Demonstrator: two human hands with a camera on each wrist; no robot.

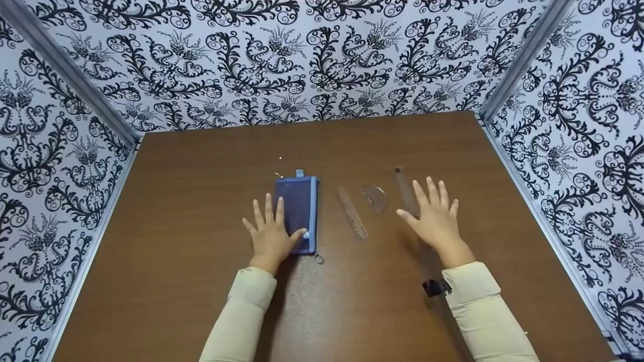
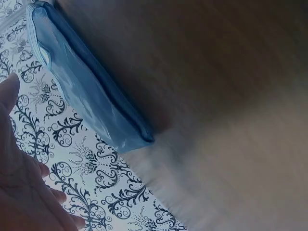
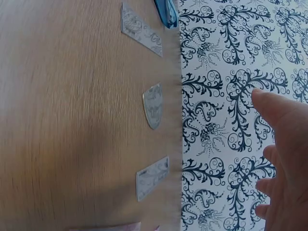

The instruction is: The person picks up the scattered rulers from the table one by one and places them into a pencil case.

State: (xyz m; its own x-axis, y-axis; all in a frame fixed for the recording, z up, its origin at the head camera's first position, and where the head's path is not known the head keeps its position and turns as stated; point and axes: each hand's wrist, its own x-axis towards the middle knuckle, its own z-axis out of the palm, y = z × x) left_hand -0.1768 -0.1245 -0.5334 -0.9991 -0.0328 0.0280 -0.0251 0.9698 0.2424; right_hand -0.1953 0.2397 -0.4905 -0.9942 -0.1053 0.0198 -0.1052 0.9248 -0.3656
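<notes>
A blue zip pouch (image 1: 297,201) lies on the table, with a light blue zip edge and a ring at its near corner. My left hand (image 1: 270,241) is spread over its left side, and contact cannot be told; in the left wrist view that hand shows apart from the pouch (image 2: 86,82). To the right of the pouch lie a clear ruler (image 1: 352,213) and a clear protractor (image 1: 375,199). My right hand (image 1: 435,225), fingers spread and holding nothing, is beside a second clear ruler-like strip (image 1: 404,188), partly hiding its near end.
The brown table (image 1: 201,166) is bounded by patterned walls (image 1: 312,60) at the back and sides. Small bits (image 1: 280,158) lie beyond the pouch. A black device (image 1: 435,287) sits at the right wrist. The right wrist view's bottom edge cuts off a pinkish thing (image 3: 110,227).
</notes>
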